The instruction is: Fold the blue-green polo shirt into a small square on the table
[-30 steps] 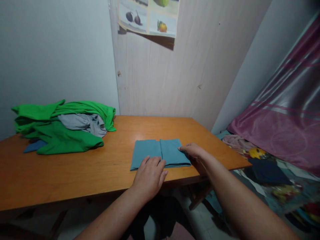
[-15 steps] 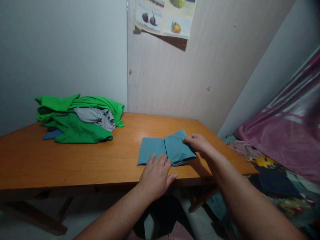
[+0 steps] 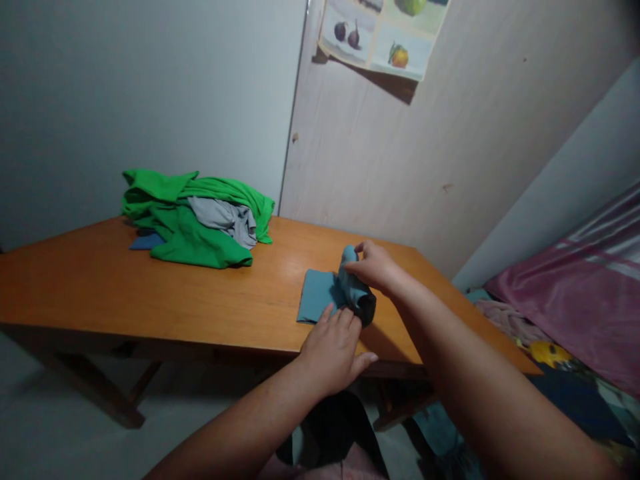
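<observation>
A folded blue-grey cloth (image 3: 317,295) lies near the front right of the wooden table (image 3: 150,300). My right hand (image 3: 375,268) grips the cloth's right half and holds it lifted, turned over toward the left. My left hand (image 3: 334,350) lies flat at the cloth's near edge, fingers stretched out and pressing on it.
A heap of green and grey clothes (image 3: 195,217) sits at the table's back left. A fruit poster (image 3: 383,37) hangs on the wall behind. To the right, a purple cloth (image 3: 575,293) and mixed clothing lie beside the table.
My right hand has lifted the cloth's right half off the table and carried it leftward. The left hand stayed on the near edge. The view has swung to the left.
</observation>
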`<state>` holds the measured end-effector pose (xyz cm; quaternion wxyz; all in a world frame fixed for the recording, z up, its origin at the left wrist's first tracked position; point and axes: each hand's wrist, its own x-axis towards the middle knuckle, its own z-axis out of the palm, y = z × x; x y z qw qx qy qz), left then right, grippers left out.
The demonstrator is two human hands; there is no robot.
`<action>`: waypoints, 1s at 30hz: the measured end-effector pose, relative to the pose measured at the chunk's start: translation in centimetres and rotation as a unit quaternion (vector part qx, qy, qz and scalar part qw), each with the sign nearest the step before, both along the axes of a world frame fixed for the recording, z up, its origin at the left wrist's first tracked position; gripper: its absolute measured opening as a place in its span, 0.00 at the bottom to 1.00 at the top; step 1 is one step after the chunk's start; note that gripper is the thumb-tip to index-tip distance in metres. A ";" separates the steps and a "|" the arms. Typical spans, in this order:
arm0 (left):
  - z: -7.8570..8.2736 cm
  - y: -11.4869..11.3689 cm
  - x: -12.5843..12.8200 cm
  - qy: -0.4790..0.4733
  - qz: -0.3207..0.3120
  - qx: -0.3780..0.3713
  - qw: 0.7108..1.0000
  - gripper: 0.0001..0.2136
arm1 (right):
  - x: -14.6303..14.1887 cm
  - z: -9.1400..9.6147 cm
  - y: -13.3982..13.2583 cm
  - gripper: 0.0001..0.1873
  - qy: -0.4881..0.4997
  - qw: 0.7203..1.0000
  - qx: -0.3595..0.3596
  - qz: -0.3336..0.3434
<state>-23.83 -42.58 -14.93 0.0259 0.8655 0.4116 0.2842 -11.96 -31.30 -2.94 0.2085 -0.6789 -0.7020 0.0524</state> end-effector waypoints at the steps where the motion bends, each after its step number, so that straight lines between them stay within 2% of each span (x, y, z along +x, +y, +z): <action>1: 0.1 -0.2 -0.1 -0.003 0.003 -0.003 1.000 0.29 | -0.9 0.1 0.0 0.23 -0.025 1.000 -0.004 0.011; 5: -0.2 -1.2 -0.8 -0.026 0.002 -0.015 1.000 0.27 | -4.5 -0.2 -0.4 0.24 -0.104 0.993 -0.042 0.037; 8: -1.0 -1.8 -1.4 -0.041 -0.026 -0.013 0.999 0.25 | -6.9 -1.5 -0.9 0.23 -0.133 0.987 -0.080 0.048; 11: -1.6 -2.2 -1.9 -0.031 -0.033 -0.017 0.999 0.19 | -8.4 -3.2 -1.0 0.22 -0.126 0.985 -0.096 0.066; 14: -1.4 -2.5 -2.5 -0.030 -0.045 -0.017 0.998 0.12 | -8.6 -4.3 -0.6 0.19 -0.091 0.989 -0.088 0.080; 16: -1.0 -2.8 -3.1 -0.052 -0.066 -0.015 0.996 0.09 | -7.9 -4.5 -0.1 0.18 -0.027 0.992 -0.093 0.086; 19: -0.3 -2.9 -4.4 -0.121 -0.078 -0.009 0.990 0.07 | -5.7 -4.0 0.1 0.19 0.136 0.982 -0.112 0.071; 21: 0.1 -2.3 -5.6 -0.188 -0.044 0.003 0.981 0.07 | -3.8 -3.6 -0.3 0.17 0.225 0.969 -0.094 0.049; 24: 0.8 -0.2 -7.9 -0.276 0.055 0.026 0.959 0.07 | -0.7 -3.6 -1.9 0.13 0.295 0.954 -0.048 0.025; 27: 1.3 3.1 -10.0 -0.261 0.128 0.014 0.957 0.11 | 1.9 -4.9 -4.1 0.13 0.331 0.943 -0.041 0.008; 30: 1.9 6.4 -10.9 -0.163 0.145 -0.008 0.976 0.20 | 3.8 -7.3 -6.3 0.18 0.330 0.943 -0.041 0.012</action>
